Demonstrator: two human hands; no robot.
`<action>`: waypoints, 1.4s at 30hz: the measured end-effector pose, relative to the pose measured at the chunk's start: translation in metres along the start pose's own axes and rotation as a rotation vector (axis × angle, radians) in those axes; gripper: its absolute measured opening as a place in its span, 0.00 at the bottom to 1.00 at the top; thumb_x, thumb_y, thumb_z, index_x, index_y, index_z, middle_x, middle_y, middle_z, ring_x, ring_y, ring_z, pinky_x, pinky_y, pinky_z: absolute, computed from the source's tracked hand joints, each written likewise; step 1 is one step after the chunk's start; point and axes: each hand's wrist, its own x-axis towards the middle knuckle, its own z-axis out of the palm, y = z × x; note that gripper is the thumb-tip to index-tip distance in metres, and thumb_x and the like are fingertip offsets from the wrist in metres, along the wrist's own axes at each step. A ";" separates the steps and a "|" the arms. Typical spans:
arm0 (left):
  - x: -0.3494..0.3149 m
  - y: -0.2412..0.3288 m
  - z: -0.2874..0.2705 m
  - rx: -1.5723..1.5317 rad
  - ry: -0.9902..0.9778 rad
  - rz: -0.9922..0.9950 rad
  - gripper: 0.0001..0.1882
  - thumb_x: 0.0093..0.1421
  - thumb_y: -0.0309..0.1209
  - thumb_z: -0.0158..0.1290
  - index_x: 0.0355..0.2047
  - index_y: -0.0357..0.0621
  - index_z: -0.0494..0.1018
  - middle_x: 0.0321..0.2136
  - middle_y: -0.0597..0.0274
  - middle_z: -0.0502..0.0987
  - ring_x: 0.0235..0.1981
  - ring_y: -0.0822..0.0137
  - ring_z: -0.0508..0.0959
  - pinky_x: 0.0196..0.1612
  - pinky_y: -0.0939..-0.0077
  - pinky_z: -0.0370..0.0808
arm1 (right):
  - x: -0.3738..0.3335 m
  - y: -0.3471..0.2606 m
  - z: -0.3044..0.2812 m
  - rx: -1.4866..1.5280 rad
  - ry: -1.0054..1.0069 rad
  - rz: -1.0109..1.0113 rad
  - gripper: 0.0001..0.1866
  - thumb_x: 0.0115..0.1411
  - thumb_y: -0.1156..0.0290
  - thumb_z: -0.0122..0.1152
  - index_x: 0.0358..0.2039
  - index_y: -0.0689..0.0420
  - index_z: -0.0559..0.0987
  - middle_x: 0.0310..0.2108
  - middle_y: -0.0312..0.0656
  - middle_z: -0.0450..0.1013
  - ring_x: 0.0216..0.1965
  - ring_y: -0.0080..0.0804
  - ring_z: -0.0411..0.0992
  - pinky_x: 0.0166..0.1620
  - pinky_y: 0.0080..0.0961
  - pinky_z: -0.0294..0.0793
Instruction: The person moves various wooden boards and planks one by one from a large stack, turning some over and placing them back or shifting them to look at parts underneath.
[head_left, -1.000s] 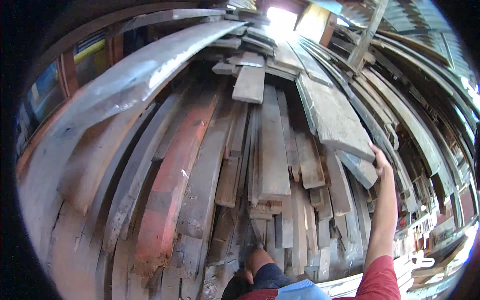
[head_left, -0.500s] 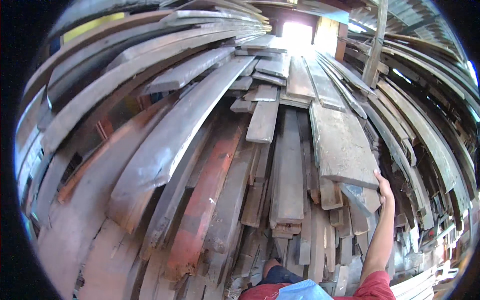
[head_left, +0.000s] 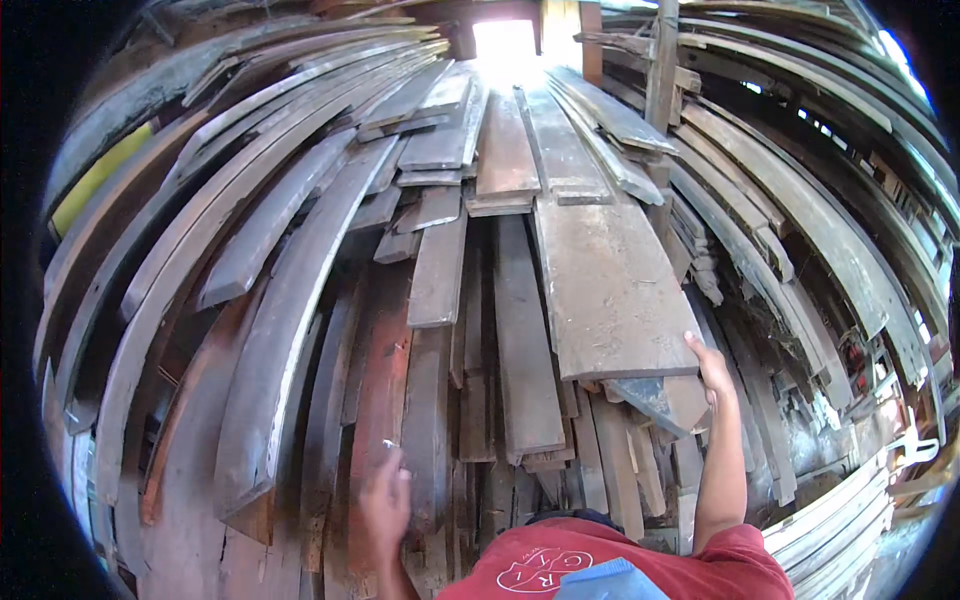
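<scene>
Timber pile (head_left: 525,350) fanning out ahead of our hands!
The wide board (head_left: 620,285) lies on it at our right, gripped but not lifted; a narrower red-painted board (head_left: 384,385) runs beyond our left. Our right hand (head_left: 713,372) clasps the wide one's near corner; our left hand (head_left: 385,505), blurred, looks empty, fingers loose.

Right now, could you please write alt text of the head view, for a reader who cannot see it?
A person's right hand touches the near right corner of a wide brown board projecting from a large stack of weathered planks. The left hand, blurred, is in front of a red-painted plank; a bright opening shows at the far end.
</scene>
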 end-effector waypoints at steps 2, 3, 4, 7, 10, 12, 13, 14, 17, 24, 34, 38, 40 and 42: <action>0.024 0.036 -0.036 0.119 0.369 0.365 0.17 0.71 0.26 0.53 0.57 0.34 0.79 0.55 0.46 0.82 0.60 0.50 0.80 0.66 0.57 0.73 | 0.004 0.005 -0.002 0.000 0.020 0.012 0.49 0.66 0.41 0.68 0.66 0.76 0.71 0.67 0.59 0.71 0.70 0.45 0.66 0.73 0.38 0.58; 0.029 0.052 -0.052 0.192 0.541 0.460 0.16 0.72 0.26 0.51 0.56 0.33 0.79 0.55 0.46 0.82 0.62 0.50 0.78 0.68 0.53 0.70 | 0.005 0.010 -0.005 -0.003 0.035 0.022 0.49 0.65 0.41 0.68 0.66 0.77 0.71 0.67 0.59 0.71 0.69 0.45 0.67 0.72 0.38 0.58; 0.034 0.055 -0.071 0.280 0.703 0.633 0.15 0.75 0.27 0.49 0.55 0.34 0.79 0.57 0.46 0.81 0.63 0.49 0.77 0.70 0.51 0.69 | 0.002 0.008 -0.004 0.008 0.017 0.029 0.49 0.66 0.41 0.68 0.67 0.76 0.70 0.67 0.59 0.71 0.69 0.44 0.67 0.72 0.38 0.58; 0.041 0.057 -0.115 0.590 0.880 0.618 0.17 0.77 0.32 0.48 0.60 0.37 0.77 0.58 0.47 0.79 0.68 0.45 0.72 0.69 0.47 0.71 | -0.013 -0.010 0.010 0.026 0.003 0.020 0.48 0.66 0.42 0.69 0.68 0.75 0.70 0.66 0.57 0.71 0.69 0.42 0.66 0.72 0.37 0.59; 0.064 0.053 -0.122 1.000 0.933 0.231 0.17 0.75 0.35 0.54 0.59 0.45 0.80 0.60 0.56 0.81 0.69 0.47 0.72 0.69 0.51 0.71 | -0.017 -0.014 0.013 0.035 0.019 -0.025 0.50 0.65 0.41 0.69 0.70 0.74 0.67 0.68 0.58 0.69 0.72 0.43 0.64 0.74 0.37 0.56; 0.068 0.049 -0.121 1.095 0.940 0.216 0.17 0.72 0.40 0.58 0.57 0.48 0.82 0.59 0.59 0.82 0.68 0.51 0.74 0.67 0.54 0.73 | -0.017 -0.014 0.010 0.071 -0.051 -0.027 0.57 0.63 0.37 0.68 0.73 0.76 0.60 0.73 0.63 0.62 0.75 0.48 0.59 0.76 0.39 0.51; 0.070 0.048 -0.120 1.139 0.945 0.207 0.18 0.71 0.42 0.61 0.56 0.50 0.83 0.59 0.61 0.82 0.67 0.53 0.75 0.66 0.55 0.74 | -0.018 -0.015 0.010 0.052 -0.027 -0.021 0.57 0.63 0.38 0.68 0.73 0.76 0.61 0.73 0.63 0.63 0.75 0.48 0.59 0.76 0.39 0.51; 0.072 0.047 -0.119 1.132 0.953 0.150 0.19 0.69 0.45 0.62 0.55 0.51 0.84 0.58 0.62 0.83 0.67 0.54 0.76 0.64 0.56 0.76 | -0.019 -0.015 0.011 0.034 -0.003 -0.014 0.56 0.64 0.39 0.68 0.73 0.75 0.61 0.72 0.62 0.63 0.75 0.47 0.59 0.76 0.39 0.51; 0.075 0.053 -0.112 1.116 0.975 0.038 0.24 0.63 0.51 0.67 0.53 0.55 0.85 0.56 0.65 0.84 0.64 0.59 0.79 0.59 0.58 0.80 | -0.024 -0.024 0.017 0.031 0.045 0.009 0.47 0.67 0.44 0.67 0.71 0.70 0.67 0.68 0.55 0.69 0.71 0.43 0.64 0.73 0.35 0.56; 0.075 0.055 -0.117 1.080 0.950 0.088 0.25 0.59 0.54 0.68 0.51 0.56 0.87 0.52 0.65 0.87 0.59 0.59 0.82 0.56 0.62 0.81 | -0.005 -0.001 0.006 0.123 -0.026 -0.021 0.45 0.67 0.48 0.68 0.72 0.69 0.67 0.68 0.55 0.71 0.69 0.42 0.66 0.73 0.35 0.57; 0.074 0.045 -0.120 1.117 0.933 0.109 0.20 0.60 0.51 0.69 0.48 0.57 0.88 0.49 0.64 0.88 0.55 0.61 0.85 0.54 0.64 0.82 | -0.041 -0.050 0.036 -0.758 0.494 -0.786 0.23 0.61 0.58 0.73 0.49 0.60 0.78 0.50 0.54 0.71 0.55 0.56 0.69 0.59 0.48 0.69; 0.076 0.047 -0.119 1.121 0.932 0.110 0.18 0.61 0.50 0.69 0.46 0.58 0.89 0.48 0.64 0.88 0.55 0.61 0.85 0.53 0.65 0.82 | -0.051 -0.060 0.049 -1.058 0.183 -0.867 0.22 0.61 0.52 0.72 0.42 0.57 0.77 0.44 0.50 0.71 0.50 0.53 0.68 0.53 0.47 0.68; 0.074 0.047 -0.120 1.120 0.917 0.132 0.18 0.61 0.50 0.69 0.46 0.58 0.89 0.48 0.64 0.88 0.54 0.61 0.85 0.52 0.65 0.82 | -0.051 -0.063 0.055 -1.122 0.142 -0.863 0.23 0.62 0.49 0.71 0.41 0.57 0.77 0.42 0.48 0.71 0.50 0.52 0.68 0.52 0.48 0.68; 0.073 0.044 -0.123 1.116 0.927 0.120 0.17 0.61 0.49 0.69 0.46 0.57 0.89 0.49 0.63 0.88 0.55 0.61 0.85 0.52 0.65 0.82 | -0.054 -0.067 0.057 -1.088 0.138 -0.829 0.24 0.63 0.47 0.70 0.41 0.57 0.78 0.43 0.48 0.71 0.51 0.52 0.68 0.53 0.49 0.68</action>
